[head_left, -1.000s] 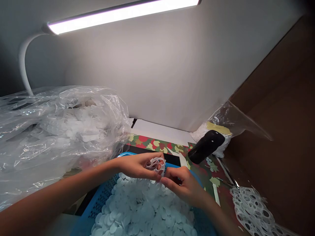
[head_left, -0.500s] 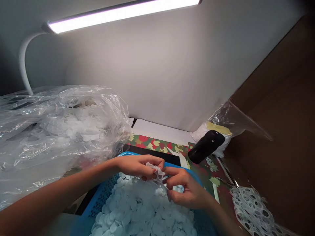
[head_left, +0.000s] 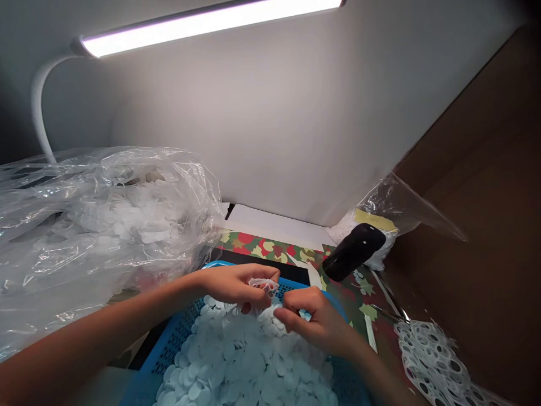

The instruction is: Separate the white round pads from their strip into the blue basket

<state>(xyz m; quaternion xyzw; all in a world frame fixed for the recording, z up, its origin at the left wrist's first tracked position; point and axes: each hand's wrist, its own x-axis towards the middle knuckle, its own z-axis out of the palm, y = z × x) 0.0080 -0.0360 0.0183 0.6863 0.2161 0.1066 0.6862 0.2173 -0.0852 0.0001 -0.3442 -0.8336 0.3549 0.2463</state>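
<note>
My left hand [head_left: 232, 283] is closed on a crumpled piece of thin white webbing [head_left: 264, 285] with holes in it, just above a heap of thin white discs [head_left: 240, 361]. The discs fill a blue perforated plastic basket [head_left: 169, 344]. Close by on the right, my right hand [head_left: 319, 316] is also closed, its thumb pressed toward the curled index finger. Whether something small is pinched there is hidden. A small gap separates the two hands.
Left stands a large clear plastic bag [head_left: 127, 220] of white pieces. Behind the basket lies a black cylindrical object [head_left: 354, 252] near a smaller clear bag [head_left: 389, 211]. White webbing with round holes [head_left: 435, 361] is piled at right. A lamp [head_left: 211, 25] hangs overhead.
My right hand has come away slightly from my left hand, and its fingers have curled in. The webbing stays in my left hand, now bunched smaller.
</note>
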